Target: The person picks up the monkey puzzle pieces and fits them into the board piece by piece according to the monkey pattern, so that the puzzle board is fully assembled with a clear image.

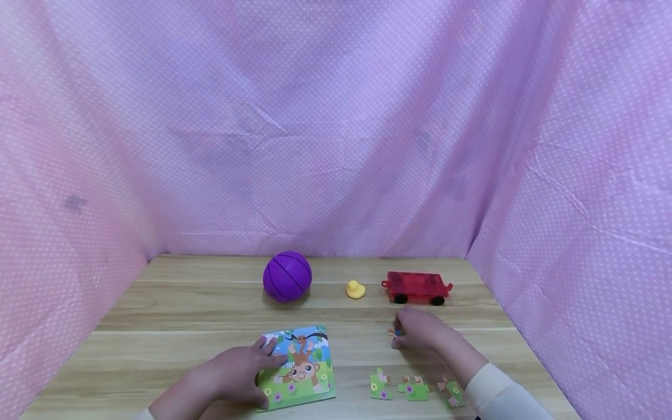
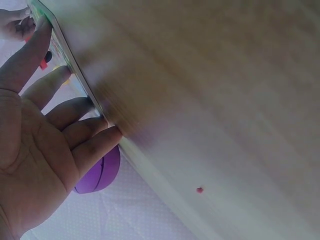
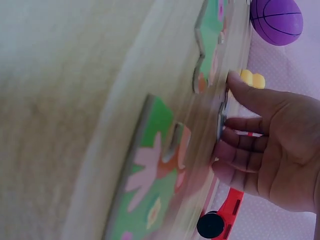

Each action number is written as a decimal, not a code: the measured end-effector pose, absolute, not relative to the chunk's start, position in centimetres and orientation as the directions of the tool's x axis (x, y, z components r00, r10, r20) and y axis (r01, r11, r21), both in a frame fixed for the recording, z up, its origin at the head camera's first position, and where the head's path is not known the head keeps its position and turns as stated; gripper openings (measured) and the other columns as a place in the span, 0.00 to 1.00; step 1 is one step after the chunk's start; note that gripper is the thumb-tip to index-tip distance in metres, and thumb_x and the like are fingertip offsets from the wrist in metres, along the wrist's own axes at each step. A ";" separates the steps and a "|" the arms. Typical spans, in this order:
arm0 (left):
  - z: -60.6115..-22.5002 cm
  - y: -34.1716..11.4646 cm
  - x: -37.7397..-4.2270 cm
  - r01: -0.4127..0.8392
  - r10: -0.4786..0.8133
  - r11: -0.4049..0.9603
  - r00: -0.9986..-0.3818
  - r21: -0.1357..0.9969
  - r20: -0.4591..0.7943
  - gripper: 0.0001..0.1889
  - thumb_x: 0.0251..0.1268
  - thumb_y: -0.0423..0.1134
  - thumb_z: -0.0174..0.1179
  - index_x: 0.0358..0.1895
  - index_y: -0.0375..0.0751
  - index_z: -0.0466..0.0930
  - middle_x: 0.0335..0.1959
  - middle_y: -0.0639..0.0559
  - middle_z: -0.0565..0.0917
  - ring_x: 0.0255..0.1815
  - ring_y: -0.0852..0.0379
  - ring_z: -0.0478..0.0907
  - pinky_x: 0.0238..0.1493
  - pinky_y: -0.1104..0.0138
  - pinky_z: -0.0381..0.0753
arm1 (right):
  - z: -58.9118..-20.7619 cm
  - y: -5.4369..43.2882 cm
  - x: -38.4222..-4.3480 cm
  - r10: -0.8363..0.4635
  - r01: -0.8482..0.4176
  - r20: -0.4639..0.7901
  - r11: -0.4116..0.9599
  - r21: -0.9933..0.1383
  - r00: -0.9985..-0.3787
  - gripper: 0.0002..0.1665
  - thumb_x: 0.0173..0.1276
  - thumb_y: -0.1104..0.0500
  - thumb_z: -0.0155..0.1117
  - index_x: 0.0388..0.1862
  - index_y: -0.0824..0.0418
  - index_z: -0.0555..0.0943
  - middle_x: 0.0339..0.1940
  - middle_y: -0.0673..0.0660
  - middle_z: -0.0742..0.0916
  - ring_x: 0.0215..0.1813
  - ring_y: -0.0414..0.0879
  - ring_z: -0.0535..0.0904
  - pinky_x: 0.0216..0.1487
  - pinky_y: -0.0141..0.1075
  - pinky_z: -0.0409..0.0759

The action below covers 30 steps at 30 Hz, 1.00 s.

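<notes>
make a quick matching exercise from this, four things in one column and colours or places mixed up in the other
1. ball
2. duck
3. cart
4. puzzle

A. red, right of the duck
B. touched by the left grip
C. purple
D. yellow, between ball and cart

Pairs: 1-C, 2-D, 3-A, 4-B
</notes>
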<state>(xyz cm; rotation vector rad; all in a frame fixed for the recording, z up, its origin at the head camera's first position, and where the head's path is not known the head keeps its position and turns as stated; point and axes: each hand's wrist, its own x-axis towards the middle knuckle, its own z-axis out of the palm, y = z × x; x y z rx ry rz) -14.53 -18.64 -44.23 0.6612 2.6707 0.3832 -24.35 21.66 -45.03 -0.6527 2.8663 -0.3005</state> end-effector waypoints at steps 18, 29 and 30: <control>-44.2 -18.8 -14.7 0.395 0.491 0.854 -0.827 0.338 -0.274 0.42 0.41 0.58 0.74 0.68 0.65 0.72 0.74 0.40 0.65 0.75 0.34 0.58 0.65 0.39 0.68 | -44.4 19.2 -24.6 -0.606 -0.586 -0.033 0.780 -0.222 -0.795 0.13 0.63 0.44 0.68 0.38 0.48 0.79 0.31 0.43 0.79 0.32 0.36 0.71 0.34 0.31 0.73; -44.2 -18.7 -14.4 0.405 0.497 0.852 -0.826 0.332 -0.267 0.42 0.41 0.57 0.75 0.68 0.64 0.73 0.74 0.40 0.66 0.75 0.35 0.59 0.65 0.41 0.70 | -44.2 12.1 -23.0 -0.745 -0.734 -0.040 0.664 -0.142 -0.666 0.17 0.63 0.36 0.64 0.44 0.42 0.80 0.39 0.38 0.80 0.39 0.31 0.74 0.44 0.31 0.78; -44.2 -18.7 -14.4 0.406 0.498 0.851 -0.825 0.333 -0.266 0.42 0.41 0.57 0.75 0.68 0.64 0.73 0.73 0.40 0.66 0.75 0.35 0.59 0.65 0.41 0.70 | -44.2 11.5 -22.8 -0.760 -0.752 -0.030 0.648 -0.124 -0.650 0.17 0.63 0.35 0.64 0.44 0.42 0.80 0.39 0.38 0.80 0.40 0.31 0.73 0.44 0.31 0.77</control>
